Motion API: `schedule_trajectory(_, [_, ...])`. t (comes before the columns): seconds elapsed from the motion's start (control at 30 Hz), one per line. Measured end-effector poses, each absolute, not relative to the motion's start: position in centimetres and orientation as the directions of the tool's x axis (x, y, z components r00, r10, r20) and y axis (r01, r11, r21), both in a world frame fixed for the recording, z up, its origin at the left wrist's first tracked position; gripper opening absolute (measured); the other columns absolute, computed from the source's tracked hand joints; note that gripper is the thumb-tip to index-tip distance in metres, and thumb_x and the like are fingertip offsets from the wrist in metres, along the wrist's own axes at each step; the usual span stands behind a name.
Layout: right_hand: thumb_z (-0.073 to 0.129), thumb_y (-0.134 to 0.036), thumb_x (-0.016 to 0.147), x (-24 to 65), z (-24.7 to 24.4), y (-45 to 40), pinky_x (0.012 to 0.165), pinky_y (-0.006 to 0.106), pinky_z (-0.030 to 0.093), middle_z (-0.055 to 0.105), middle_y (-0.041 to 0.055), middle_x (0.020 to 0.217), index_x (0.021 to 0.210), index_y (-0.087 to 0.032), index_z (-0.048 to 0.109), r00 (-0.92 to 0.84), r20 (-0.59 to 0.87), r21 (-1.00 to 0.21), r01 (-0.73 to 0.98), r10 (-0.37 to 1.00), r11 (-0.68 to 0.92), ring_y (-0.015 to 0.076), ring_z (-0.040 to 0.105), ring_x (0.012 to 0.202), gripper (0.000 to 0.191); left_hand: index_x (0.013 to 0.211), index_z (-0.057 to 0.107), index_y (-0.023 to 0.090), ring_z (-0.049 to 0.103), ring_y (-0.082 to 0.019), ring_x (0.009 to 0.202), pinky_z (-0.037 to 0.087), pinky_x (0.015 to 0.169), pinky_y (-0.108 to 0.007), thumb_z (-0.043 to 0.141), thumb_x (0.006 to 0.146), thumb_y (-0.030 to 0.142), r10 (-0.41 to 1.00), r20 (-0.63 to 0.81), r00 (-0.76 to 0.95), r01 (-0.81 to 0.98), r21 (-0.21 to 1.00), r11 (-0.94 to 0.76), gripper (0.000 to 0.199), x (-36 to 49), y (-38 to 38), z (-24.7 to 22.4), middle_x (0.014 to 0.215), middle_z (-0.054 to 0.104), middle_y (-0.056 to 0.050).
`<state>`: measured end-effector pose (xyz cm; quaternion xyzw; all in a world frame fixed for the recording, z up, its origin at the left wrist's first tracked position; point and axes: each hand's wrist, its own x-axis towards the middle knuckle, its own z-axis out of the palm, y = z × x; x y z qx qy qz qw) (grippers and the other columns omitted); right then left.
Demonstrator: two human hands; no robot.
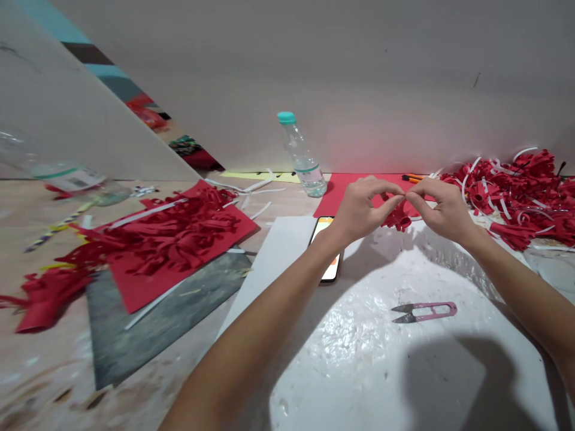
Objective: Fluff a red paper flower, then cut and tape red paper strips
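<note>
I have my two hands raised to the right of the centre of the frame, with their fingertips meeting. On my left hand (359, 206) the thumb and the forefinger are pressed together at the tips, and on my right hand (440, 206) they are pressed in the same way; I cannot tell whether some thin thing is pinched between them. The red fringed piece (401, 220) is just below my fingertips, and if it hangs from them or lies behind them, I cannot tell. Under my arms spreads the white board (350, 347), and on it, at the lower right, lie the pink snips (433, 310) with the blades apart, pointing to the left. The phone (331, 273), with its screen lit, is partly covered by my left wrist. Near the centre of the frame, behind the phone, a water bottle (305, 161) with a green cap stands. At the right edge there is a pile of red paper (534, 203) mixed with white strips. At the left, the red fringed scraps (188, 236) lie on a red sheet (135, 293), which partly covers a grey board (157, 329).
</note>
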<state>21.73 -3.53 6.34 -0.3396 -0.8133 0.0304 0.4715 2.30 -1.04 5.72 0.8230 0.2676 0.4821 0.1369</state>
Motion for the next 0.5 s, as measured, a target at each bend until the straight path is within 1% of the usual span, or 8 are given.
schedule_trajectory(0.1, [0.055, -0.034, 0.096, 21.86, 6.34, -3.54, 0.063, 0.031, 0.044, 0.066, 0.0013, 0.070, 0.075, -0.022, 0.060, -0.327, 0.747, -0.356, 0.538, 0.579, 0.764, 0.0152, 0.057, 0.064, 0.024, 0.086, 0.069, 0.020, 0.063, -0.016, 0.074, 0.048, 0.076, -0.031, 0.060, 0.093, 0.027, 0.604, 0.673, 0.427, 0.319, 0.513, -0.797, 0.013, 2.35, -1.23, 5.97, 0.082, 0.074, -0.002])
schedule_trajectory(0.23, [0.062, -0.030, 0.090, 21.99, 6.40, -3.61, 0.066, 0.032, 0.047, 0.070, 0.0023, 0.079, 0.084, -0.023, 0.062, -0.325, 0.768, -0.320, 0.552, 0.552, 0.770, 0.0164, 0.061, 0.068, 0.009, 0.086, 0.064, 0.019, 0.063, -0.016, 0.078, 0.049, 0.075, -0.030, 0.055, 0.096, 0.028, 0.615, 0.650, 0.446, 0.297, 0.540, -0.787, 0.016, 2.48, -1.31, 6.06, 0.085, 0.072, -0.003])
schedule_trajectory(0.3, [0.064, -0.026, 0.088, 21.96, 6.42, -3.64, 0.066, 0.032, 0.048, 0.069, 0.0022, 0.079, 0.085, -0.023, 0.062, -0.338, 0.778, -0.301, 0.540, 0.530, 0.786, 0.0164, 0.061, 0.068, 0.005, 0.086, 0.062, 0.019, 0.062, -0.016, 0.080, 0.049, 0.075, -0.030, 0.053, 0.097, 0.030, 0.612, 0.648, 0.453, 0.285, 0.545, -0.788, 0.019, 2.54, -1.29, 5.97, 0.087, 0.071, -0.004])
schedule_trajectory(0.4, [0.063, -0.021, 0.088, 21.85, 6.38, -3.68, 0.066, 0.032, 0.047, 0.069, 0.0021, 0.078, 0.084, -0.023, 0.062, -0.343, 0.795, -0.277, 0.529, 0.500, 0.802, 0.0163, 0.061, 0.069, 0.004, 0.085, 0.060, 0.019, 0.061, -0.016, 0.079, 0.048, 0.074, -0.029, 0.051, 0.099, 0.032, 0.604, 0.653, 0.456, 0.273, 0.544, -0.794, 0.021, 2.61, -1.24, 5.79, 0.086, 0.069, -0.004])
schedule_trajectory(0.5, [0.061, -0.020, 0.088, 21.74, 6.30, -3.74, 0.067, 0.032, 0.047, 0.067, 0.0022, 0.077, 0.083, -0.022, 0.062, -0.335, 0.800, -0.267, 0.544, 0.497, 0.796, 0.0163, 0.059, 0.068, 0.006, 0.084, 0.059, 0.019, 0.059, -0.015, 0.077, 0.047, 0.073, -0.029, 0.050, 0.100, 0.031, 0.592, 0.662, 0.459, 0.266, 0.533, -0.803, 0.022, 2.66, -1.21, 5.66, 0.085, 0.068, -0.004])
